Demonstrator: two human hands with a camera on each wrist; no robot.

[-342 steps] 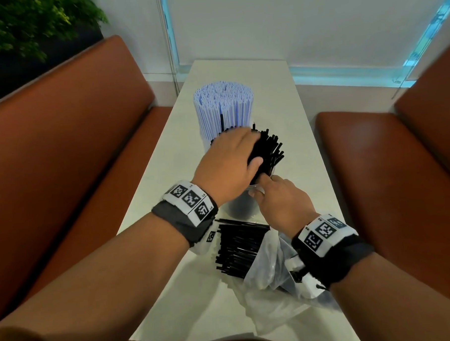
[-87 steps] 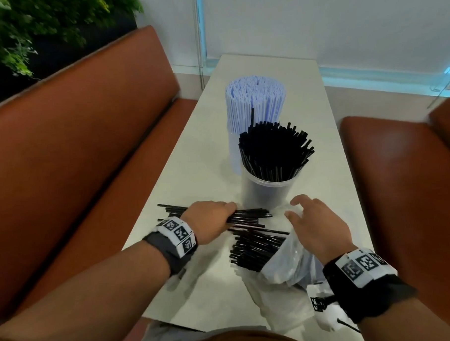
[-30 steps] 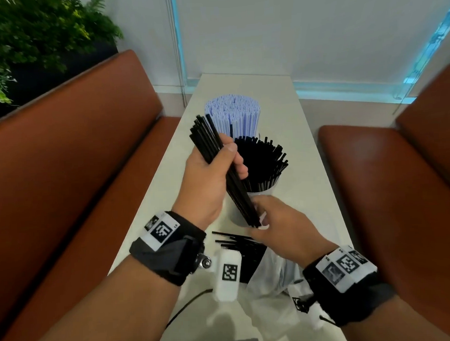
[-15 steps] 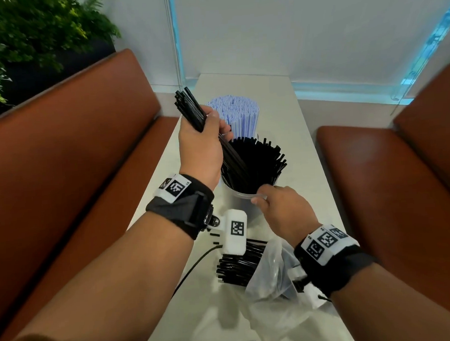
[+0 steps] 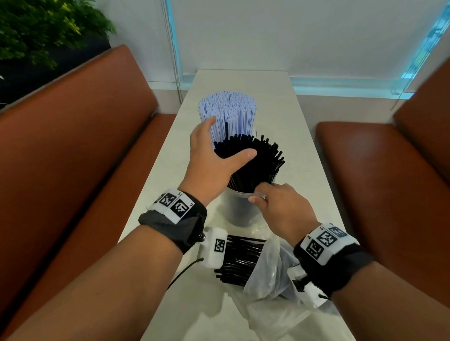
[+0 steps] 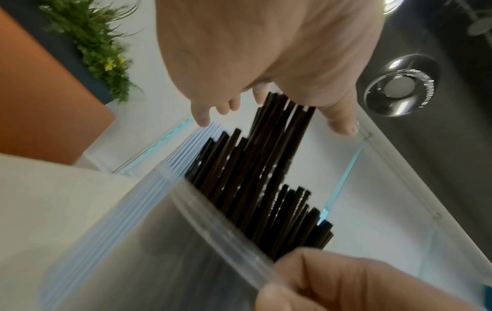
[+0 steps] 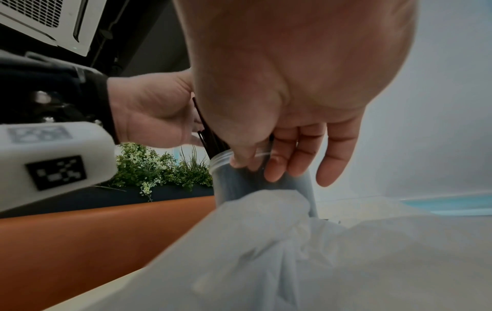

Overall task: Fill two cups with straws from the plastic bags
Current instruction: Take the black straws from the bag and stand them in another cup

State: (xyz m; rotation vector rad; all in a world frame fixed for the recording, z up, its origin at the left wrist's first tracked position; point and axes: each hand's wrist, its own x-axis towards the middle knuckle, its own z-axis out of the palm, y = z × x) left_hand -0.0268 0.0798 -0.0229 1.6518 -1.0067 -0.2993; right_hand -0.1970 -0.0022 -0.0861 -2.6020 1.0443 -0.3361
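A clear plastic cup [image 5: 237, 211] stands mid-table, packed with black straws [image 5: 262, 158] that lean right. My left hand [image 5: 218, 155] spreads open over their tops, thumb stretched across them, fingers reaching toward the white-and-blue straws [image 5: 231, 113] filling the cup behind. In the left wrist view the straight fingers [image 6: 202, 117] and the thumb bracket the black straws [image 6: 266, 160]. My right hand [image 5: 257, 196] pinches the near rim of the clear cup; its wrist view shows thumb and fingers on the cup [image 7: 239, 185]. Loose black straws [image 5: 240, 257] lie at the mouth of a clear plastic bag [image 5: 272, 276].
The narrow white table [image 5: 288, 116] runs away from me between two orange-brown bench seats [image 5: 63, 164], [image 5: 389, 176]. A plant [image 5: 32, 31] stands behind the left bench. A second crumpled bag lies at the near right table edge under my right wrist.
My left hand lowered the bundle of black straws into the cup, let go, and now lies spread open over them. My right hand stays on the cup rim.
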